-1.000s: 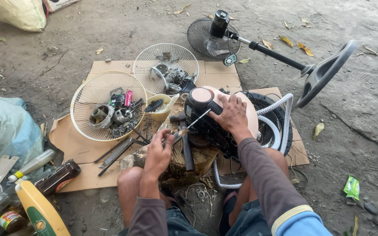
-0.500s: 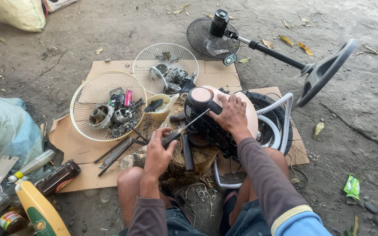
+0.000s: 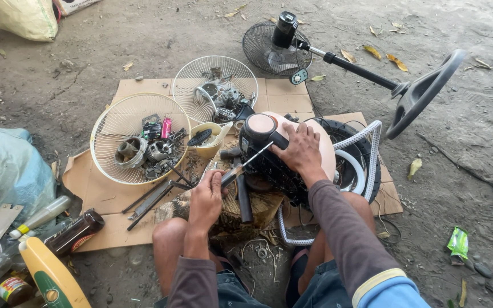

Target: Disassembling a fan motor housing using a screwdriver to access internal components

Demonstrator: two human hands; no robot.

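The person sits on the ground with both knees raised, working over a sheet of cardboard [image 3: 126,197] laid on the dirt floor.

Left hand [image 3: 207,197]: closed around the handle of a screwdriver [image 3: 245,165]. The shaft runs up and to the right, and its tip meets the dark underside of the fan motor [image 3: 269,151].

Right hand [image 3: 300,151]: laid palm-down on the fan motor, fingers spread and bent over its housing, pressing on it rather than enclosing it. The motor lies between the knees on a block of wood [image 3: 258,205], with its pale round cap facing up and to the left. Just to its right lies a dark fan guard [image 3: 366,171] with a white ring and a white ribbed hose over it.

Surrounding items:
- A white wire guard [image 3: 109,137], lying dished-side up left of the motor, holds loose metal parts and one pink piece.
- A second white wire guard [image 3: 201,74], behind the first, holds further parts.
- A small yellow cup [image 3: 209,149] stands between the first guard and the motor.
- A black pedestal fan [image 3: 338,60] lies on its side on the dirt beyond the cardboard, base to the right.
- A dark bottle [image 3: 75,234] and a yellow bottle [image 3: 49,274] lie at lower left, beside a grey-blue bag [image 3: 7,165].
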